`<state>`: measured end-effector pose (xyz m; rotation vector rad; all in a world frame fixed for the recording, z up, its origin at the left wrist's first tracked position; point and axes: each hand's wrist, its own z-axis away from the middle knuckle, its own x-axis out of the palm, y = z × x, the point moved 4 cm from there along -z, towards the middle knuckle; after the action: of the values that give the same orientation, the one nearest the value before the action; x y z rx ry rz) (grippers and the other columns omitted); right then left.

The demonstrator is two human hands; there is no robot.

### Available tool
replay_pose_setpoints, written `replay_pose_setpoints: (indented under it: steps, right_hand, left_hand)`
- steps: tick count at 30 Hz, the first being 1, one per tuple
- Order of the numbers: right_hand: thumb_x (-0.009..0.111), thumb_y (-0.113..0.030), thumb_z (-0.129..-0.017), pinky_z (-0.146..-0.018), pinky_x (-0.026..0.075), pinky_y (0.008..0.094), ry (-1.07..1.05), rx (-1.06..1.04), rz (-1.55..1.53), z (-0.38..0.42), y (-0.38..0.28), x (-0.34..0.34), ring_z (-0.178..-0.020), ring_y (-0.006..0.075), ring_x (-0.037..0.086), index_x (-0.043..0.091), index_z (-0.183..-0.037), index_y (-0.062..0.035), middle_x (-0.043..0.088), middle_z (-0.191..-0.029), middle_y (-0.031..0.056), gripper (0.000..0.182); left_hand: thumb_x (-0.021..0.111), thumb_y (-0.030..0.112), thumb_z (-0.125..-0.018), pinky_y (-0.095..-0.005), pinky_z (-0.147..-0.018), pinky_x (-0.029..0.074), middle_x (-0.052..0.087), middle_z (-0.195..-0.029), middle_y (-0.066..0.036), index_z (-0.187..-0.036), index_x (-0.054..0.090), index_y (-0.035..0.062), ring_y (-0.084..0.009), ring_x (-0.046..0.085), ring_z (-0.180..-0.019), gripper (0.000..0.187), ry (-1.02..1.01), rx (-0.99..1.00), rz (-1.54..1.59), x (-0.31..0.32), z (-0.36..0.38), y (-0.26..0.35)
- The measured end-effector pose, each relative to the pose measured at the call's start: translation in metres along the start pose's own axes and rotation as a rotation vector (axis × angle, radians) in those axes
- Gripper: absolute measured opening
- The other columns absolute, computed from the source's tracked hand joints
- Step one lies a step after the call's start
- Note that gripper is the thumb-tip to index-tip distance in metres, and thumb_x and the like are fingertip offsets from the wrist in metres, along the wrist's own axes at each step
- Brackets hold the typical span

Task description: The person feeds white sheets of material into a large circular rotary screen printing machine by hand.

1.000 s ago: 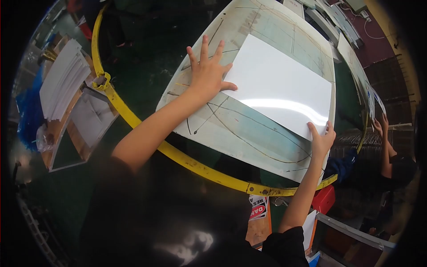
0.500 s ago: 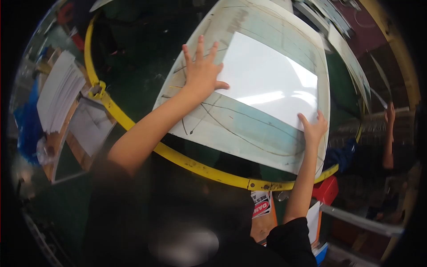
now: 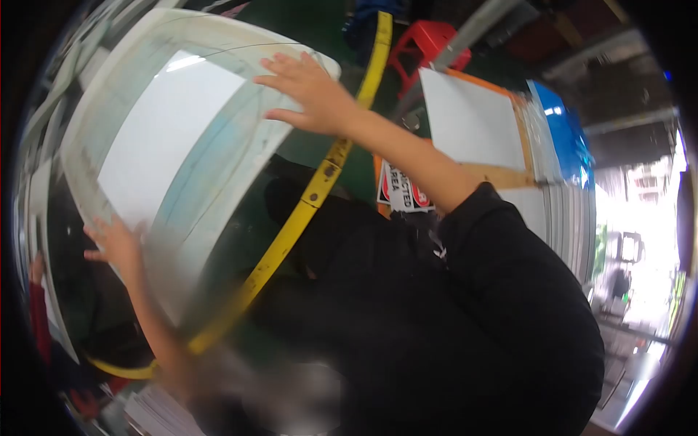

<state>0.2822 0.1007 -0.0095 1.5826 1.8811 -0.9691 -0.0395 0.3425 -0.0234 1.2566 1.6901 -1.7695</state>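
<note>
A glossy white sheet (image 3: 171, 127) lies flat on a pale, rounded platen (image 3: 240, 171) with worn bluish patches and dark curved lines. My left hand (image 3: 116, 245) is open at the sheet's lower end, fingers spread near the platen's edge. Beyond the sheet's other end, my right hand (image 3: 309, 93) is open over the platen's corner, its fingers stretched toward the sheet. Neither hand grips anything. Blur covers part of the platen beside my left hand.
A curved yellow rail (image 3: 313, 196) runs between my body and the platen. Past my right arm stand a red stool (image 3: 429, 51), a white panel (image 3: 476, 120), a blue wrapped item (image 3: 563, 131) and printed signs (image 3: 403, 189). Another person's hand (image 3: 36, 269) shows at far left.
The view has swung to the right, so the platen now appears at left. My right hand has come away from the sheet's edge; my left hand stays by its other end.
</note>
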Motion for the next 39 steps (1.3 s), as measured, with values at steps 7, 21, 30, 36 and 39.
replay_pose_setpoints:
  steps: [7, 21, 30, 36, 39]
  right_hand:
    - [0.071, -0.026, -0.074, -0.095, 0.04, 0.037, -0.559, 0.742, 0.129, 0.23, 0.046, -0.185, -0.112, 0.0282, 0.052, 0.064, -0.1, -0.0058, 0.059, -0.116, 0.0119, 0.034]
    - [0.079, -0.03, -0.061, -0.101, 0.035, 0.0385, -0.517, 1.024, 0.151, 0.335, 0.001, -0.206, -0.12, 0.0287, 0.043, 0.058, -0.116, -0.0127, 0.052, -0.125, 0.0098, 0.061]
    - [0.08, -0.025, -0.06, -0.1, 0.036, 0.0373, -0.547, 1.028, 0.023, 0.361, 0.034, -0.222, -0.115, 0.0297, 0.047, 0.058, -0.11, -0.0074, 0.056, -0.116, 0.0113, 0.057]
    - [0.071, -0.027, -0.074, -0.075, 0.044, 0.0276, -0.29, 1.136, -0.106, 0.37, 0.076, -0.219, -0.085, 0.0162, 0.057, 0.06, -0.094, -0.0042, 0.06, -0.088, 0.0045, 0.032]
    - [0.065, -0.027, -0.081, -0.06, 0.039, 0.0246, -0.209, 1.196, -0.206, 0.362, 0.096, -0.221, -0.066, 0.0097, 0.048, 0.055, -0.079, -0.0031, 0.052, -0.069, -0.0004, 0.026]
  left_hand:
    - [0.069, 0.039, -0.076, -0.0638, -0.1, 0.013, 0.034, -0.141, -0.018, -0.131, 0.047, 0.0216, -0.0391, 0.016, -0.133, 0.062, 0.631, 0.167, 0.767, -0.095, 0.123, 0.041]
    - [0.069, 0.018, -0.076, -0.0449, -0.107, 0.013, 0.039, -0.139, -0.01, -0.122, 0.054, 0.0113, -0.0343, 0.025, -0.131, 0.049, 0.342, 0.504, 1.288, -0.153, 0.25, 0.112]
    - [0.066, 0.018, -0.077, -0.0439, -0.107, 0.015, 0.041, -0.138, -0.01, -0.121, 0.054, 0.0108, -0.0344, 0.027, -0.13, 0.047, 0.305, 0.611, 1.288, -0.157, 0.261, 0.12]
    - [0.065, 0.02, -0.078, -0.0436, -0.106, 0.017, 0.043, -0.136, -0.011, -0.118, 0.056, 0.0098, -0.0352, 0.03, -0.128, 0.043, 0.24, 0.617, 1.297, -0.162, 0.263, 0.118]
    - [0.065, 0.018, -0.077, -0.0435, -0.106, 0.018, 0.043, -0.135, -0.012, -0.117, 0.056, 0.0091, -0.035, 0.031, -0.128, 0.042, 0.23, 0.639, 1.317, -0.16, 0.263, 0.119]
